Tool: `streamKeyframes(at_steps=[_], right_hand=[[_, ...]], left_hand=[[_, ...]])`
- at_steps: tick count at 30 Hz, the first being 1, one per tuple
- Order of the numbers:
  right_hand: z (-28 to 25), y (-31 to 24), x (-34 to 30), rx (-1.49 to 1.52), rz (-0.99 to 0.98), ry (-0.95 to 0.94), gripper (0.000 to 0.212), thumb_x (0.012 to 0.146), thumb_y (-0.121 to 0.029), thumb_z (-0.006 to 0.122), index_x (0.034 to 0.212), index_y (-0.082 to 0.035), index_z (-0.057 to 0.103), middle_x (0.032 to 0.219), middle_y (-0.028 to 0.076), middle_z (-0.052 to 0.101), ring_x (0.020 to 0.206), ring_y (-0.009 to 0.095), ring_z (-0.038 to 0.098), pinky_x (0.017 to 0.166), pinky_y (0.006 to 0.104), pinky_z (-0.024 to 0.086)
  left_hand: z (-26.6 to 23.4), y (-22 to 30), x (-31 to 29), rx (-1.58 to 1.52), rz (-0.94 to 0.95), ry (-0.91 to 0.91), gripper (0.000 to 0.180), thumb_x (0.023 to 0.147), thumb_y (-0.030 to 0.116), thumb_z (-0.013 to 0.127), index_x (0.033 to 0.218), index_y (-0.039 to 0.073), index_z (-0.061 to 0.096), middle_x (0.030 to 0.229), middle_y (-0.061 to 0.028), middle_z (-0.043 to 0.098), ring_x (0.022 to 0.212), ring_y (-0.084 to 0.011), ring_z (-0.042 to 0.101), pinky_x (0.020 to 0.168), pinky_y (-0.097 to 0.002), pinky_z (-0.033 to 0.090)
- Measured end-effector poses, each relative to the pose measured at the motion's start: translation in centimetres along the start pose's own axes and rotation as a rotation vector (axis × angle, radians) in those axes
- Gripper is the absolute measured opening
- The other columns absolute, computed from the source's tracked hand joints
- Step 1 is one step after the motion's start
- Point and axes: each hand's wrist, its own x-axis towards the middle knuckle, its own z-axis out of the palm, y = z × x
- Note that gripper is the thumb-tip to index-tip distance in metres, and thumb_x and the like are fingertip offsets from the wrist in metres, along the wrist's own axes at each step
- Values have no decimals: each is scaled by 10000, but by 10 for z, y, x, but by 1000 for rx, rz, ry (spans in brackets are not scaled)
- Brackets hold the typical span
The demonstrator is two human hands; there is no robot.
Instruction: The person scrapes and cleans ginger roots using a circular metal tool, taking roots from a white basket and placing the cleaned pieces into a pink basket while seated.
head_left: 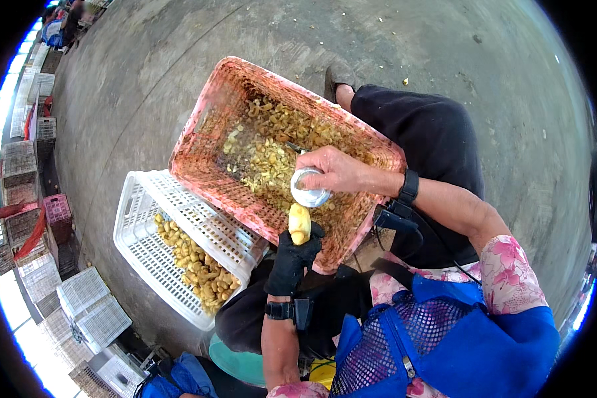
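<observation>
My left hand (pixel 293 262), in a black glove, grips a knobbly, pale yellow piece of peeled root (pixel 299 223) that looks like ginger. Just above it, my bare right hand (pixel 335 171) is closed around a shiny silver ring-shaped tool (pixel 310 188). A small dark tip (pixel 294 146) pokes out past the fingers on its far side. Both hands are over the near side of a stained pink plastic crate (pixel 205 126). Brown and pale yellow peelings (pixel 265 159) cover part of the crate's bottom. Whether the tool touches the root is hard to tell.
A white slotted basket (pixel 136 232) with many tan root pieces (pixel 196 262) stands left of the crate, partly under its edge. A green tub (pixel 235 361) is by my left leg. Stacked crates (pixel 20 162) line the far left. Other people (pixel 63 26) are at upper left.
</observation>
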Motion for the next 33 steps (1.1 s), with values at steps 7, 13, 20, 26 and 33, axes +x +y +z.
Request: streamKeyframes(at_steps=[7,13,20,26,33], right_hand=[[17,9,-4,1,-58,-68,328,1044,-317,804,1079,2,735,901,118,709,864,220,702,779,407,542],[20,28,-6,-107,-102,-70,270,982,-253,809,1028,-1,720,876,171,715,833,340,739,750,464,556],[34,34,-22,-577,-168,2,210,918,-183,772,1010,-39,650,703,183,664,662,453,693,605,557,529],[7,67,-4,-941,-125,-23,196,925,-185,750,1013,-54,634,687,194,657,637,446,693,567,565,510],[-2,16,3,-290,-121,164,204,962,-225,738,982,-25,708,801,206,712,714,389,713,672,475,559]], left_hand=[[-4,-3,3,34,-38,-7,223,949,72,838,1164,43,792,818,71,656,620,-37,521,574,-229,381],[-13,-10,7,148,-102,-61,228,926,64,819,1152,39,802,803,71,654,618,-36,523,565,-229,380],[-12,-19,12,172,-158,3,216,911,44,814,1125,36,793,804,65,653,607,-40,512,558,-231,376],[-4,-8,2,82,-12,6,204,931,58,818,1132,48,786,803,69,634,615,-38,497,565,-230,363],[-2,-1,2,71,8,-11,191,946,47,807,1135,58,784,851,68,654,669,-38,534,603,-227,386]])
